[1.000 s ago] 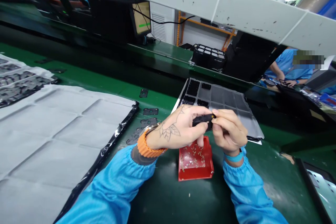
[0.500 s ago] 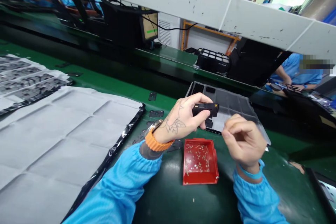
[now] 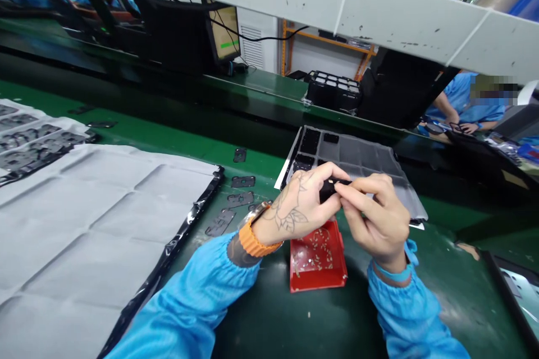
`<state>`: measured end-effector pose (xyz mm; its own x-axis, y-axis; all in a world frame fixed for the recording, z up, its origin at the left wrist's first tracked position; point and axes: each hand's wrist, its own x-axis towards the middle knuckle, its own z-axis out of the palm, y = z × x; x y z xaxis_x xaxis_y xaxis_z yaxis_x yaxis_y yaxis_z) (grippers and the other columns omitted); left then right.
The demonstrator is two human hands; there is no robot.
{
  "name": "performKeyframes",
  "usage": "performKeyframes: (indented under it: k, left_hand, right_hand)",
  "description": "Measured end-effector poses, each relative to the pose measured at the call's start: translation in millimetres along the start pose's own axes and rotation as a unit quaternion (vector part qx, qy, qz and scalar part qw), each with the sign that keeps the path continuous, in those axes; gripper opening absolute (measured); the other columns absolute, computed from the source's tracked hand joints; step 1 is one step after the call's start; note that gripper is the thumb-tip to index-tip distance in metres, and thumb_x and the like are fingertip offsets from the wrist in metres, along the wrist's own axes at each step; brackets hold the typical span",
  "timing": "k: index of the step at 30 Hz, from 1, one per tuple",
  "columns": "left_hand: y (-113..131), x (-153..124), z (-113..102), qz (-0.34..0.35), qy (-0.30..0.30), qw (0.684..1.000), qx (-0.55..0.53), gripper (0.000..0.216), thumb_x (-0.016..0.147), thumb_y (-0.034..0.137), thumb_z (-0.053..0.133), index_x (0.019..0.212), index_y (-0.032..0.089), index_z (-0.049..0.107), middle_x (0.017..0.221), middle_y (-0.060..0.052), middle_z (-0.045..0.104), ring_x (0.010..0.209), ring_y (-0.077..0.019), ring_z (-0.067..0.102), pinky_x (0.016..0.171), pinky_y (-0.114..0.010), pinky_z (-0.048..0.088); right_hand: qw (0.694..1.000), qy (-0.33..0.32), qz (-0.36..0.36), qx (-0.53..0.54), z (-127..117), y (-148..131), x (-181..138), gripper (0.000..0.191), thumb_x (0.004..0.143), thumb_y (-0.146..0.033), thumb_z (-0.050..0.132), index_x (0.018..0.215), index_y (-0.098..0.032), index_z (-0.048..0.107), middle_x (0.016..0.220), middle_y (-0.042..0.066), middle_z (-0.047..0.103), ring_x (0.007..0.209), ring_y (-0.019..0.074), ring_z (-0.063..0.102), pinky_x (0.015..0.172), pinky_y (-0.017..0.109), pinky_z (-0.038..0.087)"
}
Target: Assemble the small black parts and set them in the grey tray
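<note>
Black plastic part (image 3: 327, 190) is held near the red bin (image 3: 318, 281), grip of the left hand (image 3: 300, 206) closed around it, presumably steadying it against the right hand's (image 3: 379, 214) narrow pinch, contents indiscernible.

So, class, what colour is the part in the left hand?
The part is mostly black, seen best in the head view.

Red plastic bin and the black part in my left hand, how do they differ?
The red open plastic bin rests on the green tabletop; the small black part is held up in the left hand. The bin is mostly visible; the part is largely hidden in the grip. The bin looks larger than the part's visible portion.
</note>
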<state>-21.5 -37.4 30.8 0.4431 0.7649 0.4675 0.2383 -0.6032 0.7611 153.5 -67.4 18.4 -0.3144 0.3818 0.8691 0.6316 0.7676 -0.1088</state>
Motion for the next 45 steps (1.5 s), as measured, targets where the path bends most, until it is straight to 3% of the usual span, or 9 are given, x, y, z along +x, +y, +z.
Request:
performKeyframes:
  k: [11, 18, 25, 36, 40, 45]
  left_hand:
    - [3.1, -3.0, 2.2, 0.034, 0.004, 0.997, 0.067, 0.022, 0.087, 0.015, 0.053, 0.106, 0.019, 0.062, 0.094, -0.002, 0.075, 0.076, -0.0169, 0.069, 0.071, -0.030, 0.047]
    - [1.5, -7.5, 4.7, 0.053, 0.014, 0.993, 0.109, 0.024, 0.089, 0.014, 0.049, 0.111, 0.018, 0.061, 0.099, -0.003, 0.076, 0.082, -0.0186, 0.072, 0.080, -0.033, 0.049]
    - [4.7, -6.6, 0.7, 0.027, -0.016, 0.993, 0.114, 0.023, 0.088, 0.013, 0.051, 0.108, 0.018, 0.061, 0.096, -0.001, 0.076, 0.077, -0.0171, 0.069, 0.082, -0.032, 0.050]
    - [1.9, -5.9, -1.8, 0.030, -0.011, 0.994, 0.101, 0.029, 0.082, 0.010, 0.052, 0.107, 0.018, 0.064, 0.094, -0.001, 0.076, 0.076, -0.0169, 0.068, 0.077, -0.031, 0.050]
    - [5.2, -5.3, -8.9, 0.035, 0.007, 0.997, 0.064, 0.025, 0.086, 0.011, 0.056, 0.108, 0.018, 0.065, 0.097, 0.000, 0.077, 0.082, -0.0158, 0.071, 0.076, -0.028, 0.051]
    - [5.6, -6.1, -14.7, 0.060, 0.024, 0.995, 0.071, 0.014, 0.091, 0.016, 0.061, 0.105, 0.017, 0.064, 0.088, 0.001, 0.074, 0.070, -0.0130, 0.068, 0.066, -0.025, 0.048]
  right_hand:
    - [0.999, -0.030, -0.022, 0.015, -3.3, 0.2, 0.8, 0.048, 0.094, -0.005, 0.062, 0.137, -0.028, 0.066, 0.097, 0.006, 0.066, 0.086, 0.0210, 0.060, 0.073, 0.040, 0.050]
    - [0.998, -0.045, -0.044, 0.012, -4.0, 1.5, -0.4, 0.049, 0.094, -0.005, 0.063, 0.139, -0.025, 0.065, 0.098, 0.008, 0.069, 0.086, 0.0221, 0.062, 0.074, 0.042, 0.055]
    - [0.998, -0.030, -0.048, 0.025, 0.4, 0.5, 1.2, 0.046, 0.095, -0.006, 0.062, 0.137, -0.026, 0.066, 0.097, 0.008, 0.072, 0.084, 0.0229, 0.065, 0.069, 0.040, 0.058]
    - [0.998, -0.022, -0.052, 0.023, 2.8, -0.8, 2.3, 0.031, 0.093, -0.005, 0.062, 0.118, -0.022, 0.071, 0.091, 0.006, 0.073, 0.082, 0.0223, 0.065, 0.068, 0.039, 0.057]
    - [0.998, 0.001, -0.055, 0.036, 3.7, -1.6, 1.4, 0.031, 0.092, -0.003, 0.061, 0.116, -0.021, 0.069, 0.096, 0.008, 0.073, 0.086, 0.0224, 0.065, 0.076, 0.044, 0.060]
    - [0.994, 0.047, 0.005, 0.101, 3.9, -4.0, 0.7, 0.019, 0.087, -0.010, 0.069, 0.096, -0.023, 0.060, 0.092, 0.005, 0.071, 0.084, 0.0218, 0.067, 0.083, 0.049, 0.059]
